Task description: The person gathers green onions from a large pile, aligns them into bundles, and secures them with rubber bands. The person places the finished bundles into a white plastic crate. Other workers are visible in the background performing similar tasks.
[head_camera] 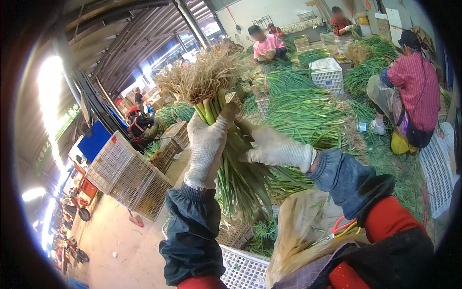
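Note:
My left hand (pixel 207 146), in a whitish knit glove with dark fingertips, grips a bunch of long green leafy stalks (pixel 234 173), possibly green garlic. The bunch hangs roots up, its dry brown roots (pixel 200 76) above my fist and its leaves drooping below. My right hand (pixel 281 148), gloved alike and slightly blurred, is at the right side of the leaves, thumb and fingers apart; whether it touches them is unclear. Scissors (pixel 330 237) with red and yellow handles lie on the tan cover (pixel 292 220) over my lap.
White plastic crates (pixel 124 173) are stacked at left; another crate (pixel 245 265) is below my hands. Piled stalks (pixel 306 115) cover the floor ahead. A person in a red striped shirt (pixel 415 90) sits at right; a person in pink (pixel 269 47) works farther back.

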Demonstrator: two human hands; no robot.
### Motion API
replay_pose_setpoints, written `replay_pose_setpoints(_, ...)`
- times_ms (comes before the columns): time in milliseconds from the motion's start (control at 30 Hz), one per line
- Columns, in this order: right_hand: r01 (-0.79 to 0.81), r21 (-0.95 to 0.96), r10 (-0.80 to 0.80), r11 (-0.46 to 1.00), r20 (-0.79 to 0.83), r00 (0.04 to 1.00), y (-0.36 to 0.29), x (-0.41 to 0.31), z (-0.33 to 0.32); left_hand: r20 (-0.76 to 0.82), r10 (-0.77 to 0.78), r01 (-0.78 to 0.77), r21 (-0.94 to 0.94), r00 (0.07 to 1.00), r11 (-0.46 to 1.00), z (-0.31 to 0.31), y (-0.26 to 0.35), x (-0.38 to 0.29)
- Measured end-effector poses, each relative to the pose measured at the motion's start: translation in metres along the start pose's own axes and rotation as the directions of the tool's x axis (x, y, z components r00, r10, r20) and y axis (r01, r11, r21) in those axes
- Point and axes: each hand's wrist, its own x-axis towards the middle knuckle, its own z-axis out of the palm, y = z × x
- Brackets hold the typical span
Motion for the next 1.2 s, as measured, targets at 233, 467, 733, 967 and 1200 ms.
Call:
replay_pose_setpoints(233, 0.031, 0.247, -0.025, 0.969, -0.03, 0.999, 0.022, -0.003, 0.013, 0.002, 0.05, -0.05, -0.103, 0.999, 0.993, 0.002, -0.023, -0.002)
replay_pose_setpoints(467, 0.016, 0.818, 0.009, 0.575, -0.026, 1.0, -0.006, -0.018, 0.027, 0.241, -0.141, 0.178, -0.135, 0.96, 0.975, -0.017, 0.004, -0.016)
replay_pose_setpoints(733, 0.055, 0.649, 0.087, 0.759, -0.185, 0.979, -0.002, -0.027, 0.084, 0.021, -0.06, 0.059, 0.048, 0.998, 0.997, 0.008, 0.011, -0.02)
replay_pose_setpoints(967, 0.01, 0.429, 0.093, 0.903, -0.219, 0.971, 0.007, -0.053, 0.112, 0.184, -0.27, 0.237, 0.18, 0.945, 0.955, 0.014, 0.03, -0.025)
replay_pose_setpoints(1200, -0.038, 0.631, 0.198, 0.775, -0.185, 0.963, 0.0, -0.083, 0.102, 0.151, -0.314, 0.319, -0.009, 0.937, 0.948, 0.031, 0.021, -0.025)
